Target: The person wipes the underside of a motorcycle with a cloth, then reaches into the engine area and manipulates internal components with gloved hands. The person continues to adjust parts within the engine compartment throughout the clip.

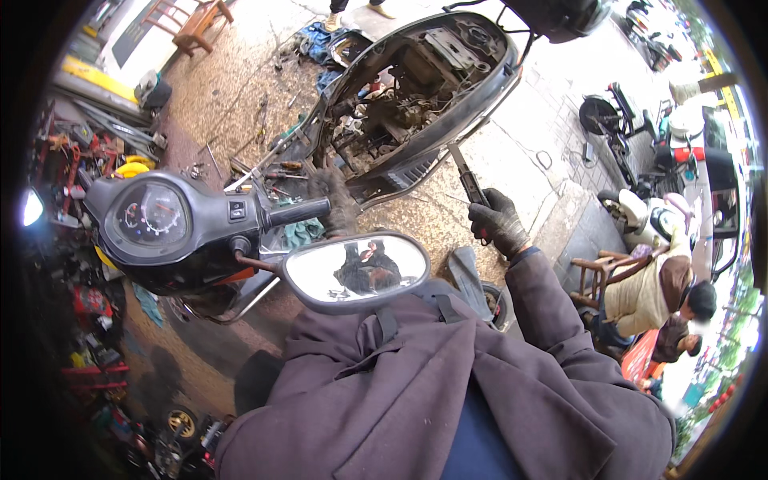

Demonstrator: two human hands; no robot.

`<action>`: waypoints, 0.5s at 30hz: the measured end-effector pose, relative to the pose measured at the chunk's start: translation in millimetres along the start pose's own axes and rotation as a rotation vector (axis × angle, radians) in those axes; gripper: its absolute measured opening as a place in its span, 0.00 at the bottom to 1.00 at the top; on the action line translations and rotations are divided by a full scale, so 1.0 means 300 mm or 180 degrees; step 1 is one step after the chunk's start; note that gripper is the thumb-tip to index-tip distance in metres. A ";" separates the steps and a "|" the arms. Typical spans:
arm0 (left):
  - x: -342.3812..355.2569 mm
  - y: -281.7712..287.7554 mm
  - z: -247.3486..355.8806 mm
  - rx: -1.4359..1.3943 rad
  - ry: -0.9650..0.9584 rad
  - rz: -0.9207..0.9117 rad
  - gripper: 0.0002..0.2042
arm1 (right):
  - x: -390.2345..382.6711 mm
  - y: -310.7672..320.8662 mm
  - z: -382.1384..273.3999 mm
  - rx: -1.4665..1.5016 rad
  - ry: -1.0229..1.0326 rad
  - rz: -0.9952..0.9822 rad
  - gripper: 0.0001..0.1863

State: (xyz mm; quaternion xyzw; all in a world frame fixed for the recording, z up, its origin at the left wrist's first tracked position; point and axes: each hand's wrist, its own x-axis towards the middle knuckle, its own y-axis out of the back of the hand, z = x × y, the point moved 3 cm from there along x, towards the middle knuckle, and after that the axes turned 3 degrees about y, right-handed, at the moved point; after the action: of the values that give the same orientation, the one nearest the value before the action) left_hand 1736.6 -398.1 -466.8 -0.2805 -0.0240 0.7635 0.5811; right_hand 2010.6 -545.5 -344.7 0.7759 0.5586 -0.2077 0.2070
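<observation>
My right hand [498, 220] wears a dark work glove and is closed around a black-handled tool [466, 178] with a flat blade pointing up toward the scooter body. My left hand [334, 200], in a worn grey glove, is behind the handlebar grip and mirror, beside the body's lower left end; its fingers are indistinct. The scooter's open body [412, 88] shows dark mechanical parts and wiring inside. In front of me are its dashboard [156, 216], black handlebar grip [296, 212] and mirror [356, 272].
Piled parts and tools [92, 320] line the left, with a wooden chair [192, 32] at upper left. Loose tools and blue cloths [316, 44] lie by the scooter. At right are parked two-wheelers [636, 208] and seated people [640, 304]. Another person's feet [356, 12] show at top.
</observation>
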 end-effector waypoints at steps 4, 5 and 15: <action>-0.022 -0.048 0.079 -0.0252 -0.0830 0.0075 0.13 | 0.109 -0.012 -0.060 -0.0120 0.0065 -0.0215 0.10; -0.033 -0.047 0.077 -0.0094 -0.0817 0.0118 0.13 | 0.135 -0.016 -0.076 -0.0119 0.0102 -0.0262 0.10; -0.165 0.092 0.065 0.0136 -0.0482 0.0663 0.12 | 0.527 -0.038 -0.124 -0.1056 -0.0146 -0.1011 0.12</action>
State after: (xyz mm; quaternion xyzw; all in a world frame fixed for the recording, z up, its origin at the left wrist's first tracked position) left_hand 1711.9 -446.0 -440.4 -0.2105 -0.0223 0.8391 0.5011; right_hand 2048.9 -398.2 -402.3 0.6286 0.6954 -0.1606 0.3091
